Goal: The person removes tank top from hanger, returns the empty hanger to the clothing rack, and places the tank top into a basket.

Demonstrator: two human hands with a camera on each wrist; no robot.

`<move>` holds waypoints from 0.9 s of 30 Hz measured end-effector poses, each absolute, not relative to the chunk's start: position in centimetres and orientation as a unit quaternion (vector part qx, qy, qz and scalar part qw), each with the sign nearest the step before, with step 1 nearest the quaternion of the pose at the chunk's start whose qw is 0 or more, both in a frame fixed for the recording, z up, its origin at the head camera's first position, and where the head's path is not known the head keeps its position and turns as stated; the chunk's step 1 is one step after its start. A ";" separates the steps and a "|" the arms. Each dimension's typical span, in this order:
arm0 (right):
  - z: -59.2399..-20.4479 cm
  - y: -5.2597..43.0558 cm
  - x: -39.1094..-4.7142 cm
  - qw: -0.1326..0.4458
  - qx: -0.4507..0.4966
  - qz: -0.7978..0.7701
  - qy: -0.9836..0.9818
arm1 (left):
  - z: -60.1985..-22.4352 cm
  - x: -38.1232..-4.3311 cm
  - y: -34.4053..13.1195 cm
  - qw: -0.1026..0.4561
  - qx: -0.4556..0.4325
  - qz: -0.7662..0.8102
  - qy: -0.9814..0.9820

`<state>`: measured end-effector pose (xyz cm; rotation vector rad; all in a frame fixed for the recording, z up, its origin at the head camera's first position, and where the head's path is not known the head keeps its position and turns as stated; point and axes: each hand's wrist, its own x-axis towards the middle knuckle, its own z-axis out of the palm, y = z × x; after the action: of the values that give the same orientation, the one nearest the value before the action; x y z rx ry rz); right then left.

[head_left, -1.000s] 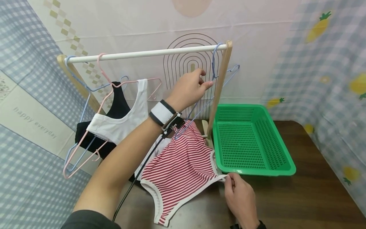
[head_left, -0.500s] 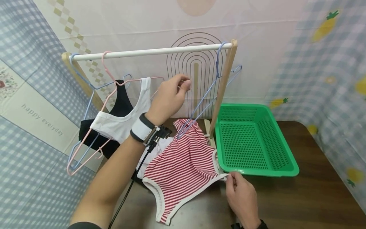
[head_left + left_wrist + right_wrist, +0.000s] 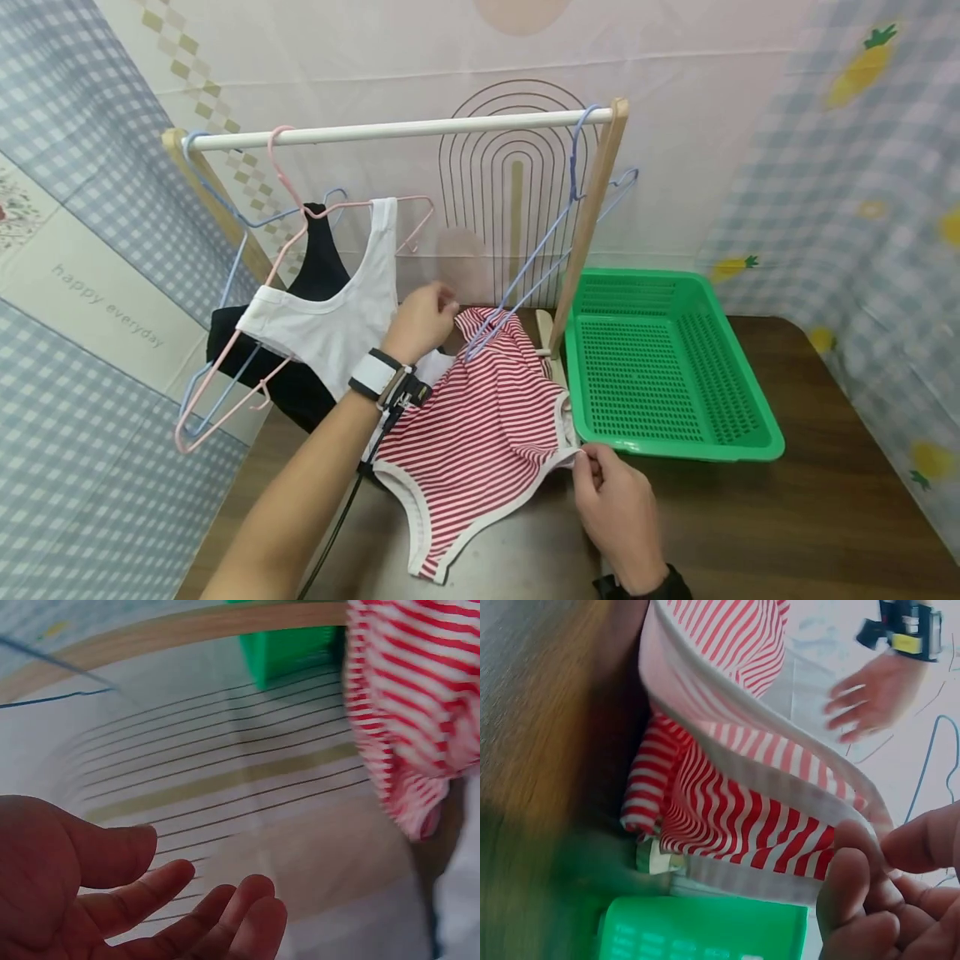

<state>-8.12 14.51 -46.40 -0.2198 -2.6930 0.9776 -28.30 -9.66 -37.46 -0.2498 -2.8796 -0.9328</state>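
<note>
A red-and-white striped tank top [image 3: 480, 442] with white trim lies spread over the table, partly on white and dark cloth. My right hand [image 3: 621, 512] pinches its white trim near the basket's corner; the right wrist view shows thumb and fingers together on the trim [image 3: 825, 791]. Near the top's far end hovers my left hand [image 3: 422, 318], holding nothing, its fingers loosely spread in the left wrist view. A blue hanger [image 3: 542, 240] hangs at the right end of the rod, its lower end overlapping the striped top.
A wooden rack with a white rod [image 3: 420, 128] stands behind. On its left hang a white tank top [image 3: 330, 325] on a pink hanger [image 3: 281, 171] and a black top [image 3: 318, 267] behind it. A green basket [image 3: 675, 450] stands right of the rack's post [image 3: 592, 225].
My left hand has moved left and down, from beside the blue hanger towards the striped top's far end. My right hand keeps hold of the trim, shifting slightly left.
</note>
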 end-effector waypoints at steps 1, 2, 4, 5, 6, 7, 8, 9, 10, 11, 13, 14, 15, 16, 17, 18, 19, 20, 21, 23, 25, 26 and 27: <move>-46.4 14.3 -8.2 0.134 -0.069 0.338 -0.929 | -38.4 -28.5 -9.7 0.040 -0.080 -0.305 -0.948; -46.4 14.1 -8.2 0.135 -0.063 0.338 -0.929 | -39.3 -28.6 -9.7 0.030 -0.081 -0.299 -0.950; -46.4 13.7 -8.3 0.138 -0.051 0.333 -0.931 | -40.9 -28.9 -9.6 0.013 -0.089 -0.283 -0.955; -46.4 13.6 -8.3 0.138 -0.044 0.329 -0.933 | -41.6 -28.9 -9.4 0.004 -0.094 -0.275 -0.957; -46.5 13.4 -8.4 0.138 -0.037 0.325 -0.935 | -42.3 -29.0 -9.3 -0.003 -0.099 -0.265 -0.959; -46.6 13.3 -8.5 0.137 -0.031 0.322 -0.936 | -42.9 -29.1 -9.1 -0.008 -0.107 -0.256 -0.961; -46.7 13.2 -8.6 0.136 -0.023 0.320 -0.937 | -43.5 -29.2 -8.9 -0.014 -0.115 -0.245 -0.963; -46.8 13.0 -8.7 0.135 -0.015 0.320 -0.938 | -44.0 -29.3 -8.7 -0.025 -0.119 -0.239 -0.963; -47.0 12.9 -8.8 0.132 -0.007 0.323 -0.937 | -44.5 -29.5 -8.6 -0.033 -0.124 -0.233 -0.964; -47.1 12.7 -9.0 0.131 0.001 0.323 -0.937 | -45.1 -29.6 -8.5 -0.040 -0.130 -0.228 -0.964; -47.6 12.4 -9.4 0.133 0.018 0.321 -0.938 | -46.4 -30.1 -8.2 -0.056 -0.133 -0.216 -0.966; -47.8 12.2 -9.7 0.135 0.028 0.318 -0.938 | -47.0 -30.4 -8.1 -0.065 -0.133 -0.211 -0.966; -48.0 12.1 -10.0 0.139 0.038 0.312 -0.939 | -47.5 -30.6 -7.9 -0.071 -0.131 -0.208 -0.967; -48.2 11.9 -10.3 0.144 0.047 0.303 -0.941 | -47.9 -30.8 -7.7 -0.076 -0.130 -0.205 -0.967; -48.4 11.8 -10.7 0.148 0.055 0.293 -0.943 | -48.2 -30.9 -7.5 -0.079 -0.131 -0.200 -0.968; -48.6 11.7 -11.1 0.152 0.061 0.283 -0.945 | -48.4 -31.0 -7.3 -0.081 -0.131 -0.196 -0.968; -48.8 11.5 -11.4 0.154 0.064 0.273 -0.947 | -48.5 -31.0 -7.0 -0.083 -0.135 -0.196 -0.968; -49.0 11.4 -11.8 0.154 0.064 0.265 -0.950 | -48.6 -31.0 -6.7 -0.082 -0.140 -0.195 -0.967; -49.2 11.4 -12.1 0.152 0.063 0.258 -0.952 | -48.2 -30.7 -6.5 -0.080 -0.147 -0.191 -0.967; -49.7 11.3 -12.5 0.143 0.056 0.249 -0.956 | -48.1 -30.4 -6.0 -0.074 -0.159 -0.192 -0.966; -50.0 11.3 -12.7 0.134 0.047 0.248 -0.958 | -47.8 -30.0 -5.6 -0.067 -0.165 -0.196 -0.964; -50.2 11.3 -12.7 0.131 0.044 0.249 -0.959 | -47.7 -29.8 -5.5 -0.061 -0.167 -0.193 -0.965; -50.4 11.2 -12.8 0.128 0.041 0.250 -0.959 | -47.5 -29.6 -5.4 -0.055 -0.167 -0.193 -0.965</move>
<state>-12.78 11.24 -50.38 0.1204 -2.7888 0.7270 -29.60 -5.38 -47.50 -0.5434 -3.1442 -0.6270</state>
